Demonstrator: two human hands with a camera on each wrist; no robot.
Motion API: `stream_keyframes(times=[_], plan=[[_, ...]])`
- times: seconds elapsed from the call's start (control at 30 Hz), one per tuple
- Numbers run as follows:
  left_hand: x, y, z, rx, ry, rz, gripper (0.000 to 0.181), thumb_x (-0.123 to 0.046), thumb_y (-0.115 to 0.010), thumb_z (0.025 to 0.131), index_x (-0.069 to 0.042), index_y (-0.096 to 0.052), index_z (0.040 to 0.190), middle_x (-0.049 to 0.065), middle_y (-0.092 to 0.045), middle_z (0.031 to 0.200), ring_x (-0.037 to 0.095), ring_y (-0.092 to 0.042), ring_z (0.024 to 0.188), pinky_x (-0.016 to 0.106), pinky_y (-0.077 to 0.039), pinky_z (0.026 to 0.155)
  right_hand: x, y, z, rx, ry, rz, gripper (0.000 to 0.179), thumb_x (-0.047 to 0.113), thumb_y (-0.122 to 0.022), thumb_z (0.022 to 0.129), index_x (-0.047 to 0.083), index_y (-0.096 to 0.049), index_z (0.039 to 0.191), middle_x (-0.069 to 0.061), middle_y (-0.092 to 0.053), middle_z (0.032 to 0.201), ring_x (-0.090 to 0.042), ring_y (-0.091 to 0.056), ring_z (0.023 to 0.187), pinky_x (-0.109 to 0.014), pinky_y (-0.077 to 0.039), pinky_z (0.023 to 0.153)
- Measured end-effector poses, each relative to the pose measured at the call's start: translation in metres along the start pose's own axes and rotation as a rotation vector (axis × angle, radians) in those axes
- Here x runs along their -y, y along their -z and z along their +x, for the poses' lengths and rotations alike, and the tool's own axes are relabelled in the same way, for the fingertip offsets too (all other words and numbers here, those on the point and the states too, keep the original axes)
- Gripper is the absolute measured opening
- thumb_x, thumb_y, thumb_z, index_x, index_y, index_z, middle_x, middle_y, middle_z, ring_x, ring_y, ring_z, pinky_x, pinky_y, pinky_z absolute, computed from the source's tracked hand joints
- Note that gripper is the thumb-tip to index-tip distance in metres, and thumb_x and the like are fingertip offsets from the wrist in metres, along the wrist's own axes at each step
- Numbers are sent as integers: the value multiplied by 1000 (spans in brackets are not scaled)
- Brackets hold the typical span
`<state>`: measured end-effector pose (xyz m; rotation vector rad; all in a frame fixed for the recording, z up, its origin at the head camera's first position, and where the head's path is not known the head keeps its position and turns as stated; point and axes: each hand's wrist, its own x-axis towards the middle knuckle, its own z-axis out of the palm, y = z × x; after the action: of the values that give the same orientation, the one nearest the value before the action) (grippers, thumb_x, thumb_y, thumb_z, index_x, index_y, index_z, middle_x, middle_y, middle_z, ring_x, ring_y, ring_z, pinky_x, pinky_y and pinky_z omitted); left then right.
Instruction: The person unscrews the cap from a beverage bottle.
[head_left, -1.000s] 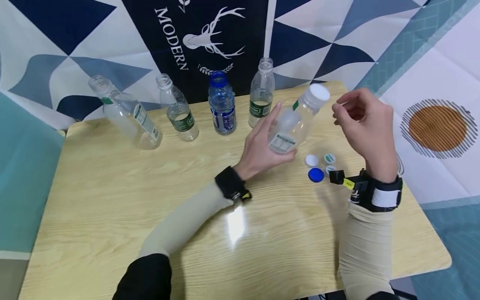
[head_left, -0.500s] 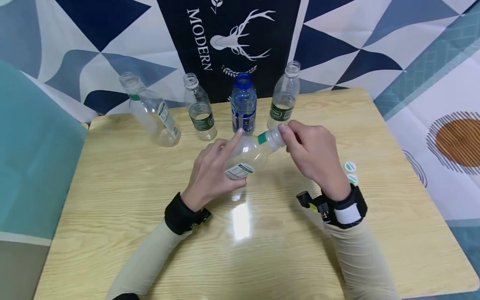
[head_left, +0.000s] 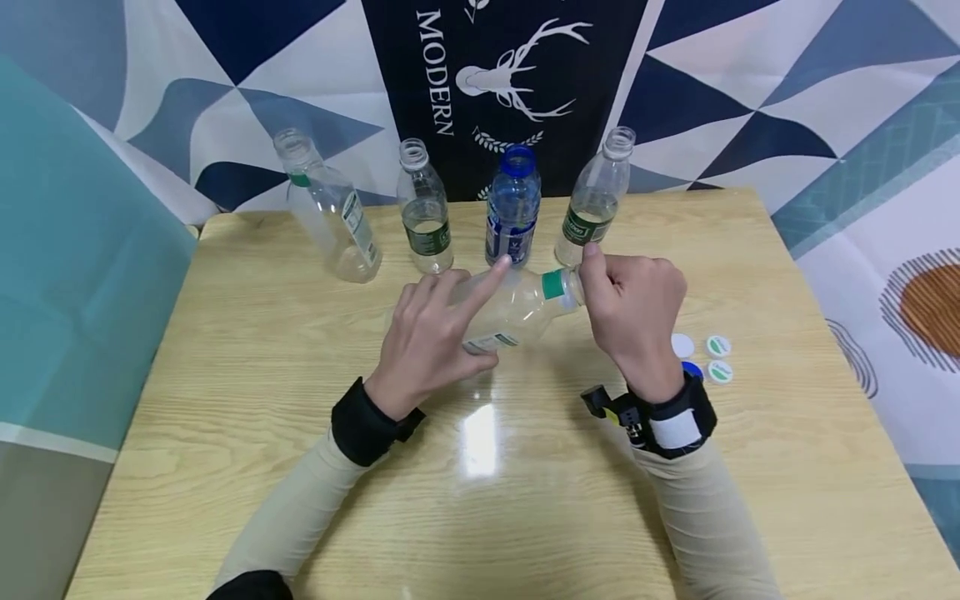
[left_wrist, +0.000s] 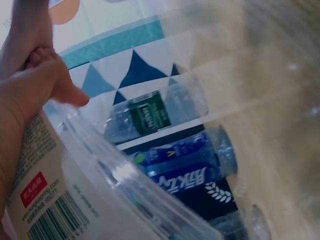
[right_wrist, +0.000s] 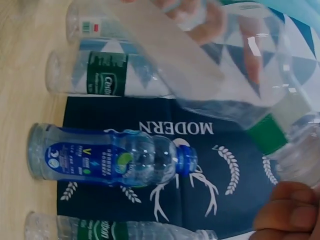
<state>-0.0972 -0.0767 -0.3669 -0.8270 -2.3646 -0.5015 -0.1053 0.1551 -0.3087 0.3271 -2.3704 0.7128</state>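
My left hand (head_left: pixel 431 333) grips the body of a large clear plastic bottle (head_left: pixel 517 304), held on its side above the table with its neck to the right. A white label and a green band show on the bottle. My right hand (head_left: pixel 637 312) is curled round the neck end, thumb on top, hiding the white cap. In the right wrist view, the fingers (right_wrist: pixel 287 212) are right at the bottle's neck (right_wrist: pixel 302 155). The left wrist view shows the label (left_wrist: pixel 55 200) close up, with the left thumb over the bottle's side.
Along the table's back edge stand a large clear bottle (head_left: pixel 333 217), a small green-labelled bottle (head_left: pixel 426 217), a blue bottle (head_left: pixel 513 208) and another green-labelled bottle (head_left: pixel 596 200), all uncapped. Loose caps (head_left: pixel 718 358), white and blue, lie right of the right wrist. A patterned cloth (head_left: pixel 697 100) hangs behind.
The left hand has brought the bottle left and lower, tipping it flatter. My right hand, apart from the bottle a second ago, has come to its white cap and curled round it.
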Motion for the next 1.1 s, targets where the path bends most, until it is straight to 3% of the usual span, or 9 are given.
stream_keyframes(times=[0.13, 0.27, 0.33, 0.47, 0.6, 0.8, 0.93, 1.1], plan=[[0, 6, 1, 35, -9, -59, 114, -53, -77, 53, -29, -27, 153, 8, -56, 110, 30, -54, 91, 43, -46, 68, 0, -6, -1, -109, 84, 100, 53, 32, -39, 89, 19, -26, 39, 6, -20, 37, -12, -15, 32, -31, -8, 37], [0, 7, 2, 63, -4, -93, 116, -54, -78, 52, -30, -25, 153, 7, -56, 108, 26, -53, 85, 41, -45, 65, -4, -7, 0, -133, 138, 179, 52, 29, -40, 88, 20, -27, 39, 8, -22, 36, -9, -16, 31, -30, -8, 35], [-1, 7, 2, 108, 8, -154, 119, -54, -79, 51, -31, -23, 154, 4, -55, 107, 21, -52, 85, 38, -45, 67, -5, -8, 1, -154, 178, 230, 50, 29, -41, 87, 21, -27, 40, 9, -23, 37, -8, -17, 32, -29, -9, 36], [1, 11, 3, 192, 42, -247, 122, -54, -79, 50, -35, -18, 154, 0, -54, 107, 13, -51, 86, 38, -45, 77, -4, -7, 5, -167, 271, 273, 51, 42, -40, 90, 21, -27, 46, 8, -23, 43, -9, -18, 38, -29, -9, 38], [5, 12, 2, 187, 38, -199, 120, -55, -78, 50, -35, -19, 154, 0, -55, 106, 15, -51, 85, 41, -44, 75, -5, -1, 4, -60, 279, 156, 56, 53, -33, 94, 20, -29, 50, 8, -23, 45, -10, -20, 38, -30, -11, 38], [10, 10, 3, 90, 25, -88, 115, -54, -76, 53, -30, -25, 153, 7, -57, 104, 21, -52, 85, 40, -44, 65, -6, 10, 1, 105, 62, 13, 66, 64, -27, 94, 15, -40, 52, 2, -31, 45, -16, -29, 39, -34, -17, 38], [12, 8, 3, 54, 29, -54, 113, -54, -75, 53, -30, -26, 153, 8, -57, 103, 21, -51, 81, 38, -43, 61, -6, 11, 1, 188, 4, 59, 56, 49, -40, 97, 14, -38, 53, 0, -30, 46, -18, -29, 40, -34, -19, 42], [10, 7, 0, 87, 46, -121, 114, -53, -74, 53, -30, -24, 153, 4, -56, 101, 16, -50, 79, 36, -45, 64, -7, 12, 1, 261, 65, 141, 41, 37, -47, 97, 12, -45, 64, 1, -34, 51, -13, -32, 44, -29, -22, 44]])
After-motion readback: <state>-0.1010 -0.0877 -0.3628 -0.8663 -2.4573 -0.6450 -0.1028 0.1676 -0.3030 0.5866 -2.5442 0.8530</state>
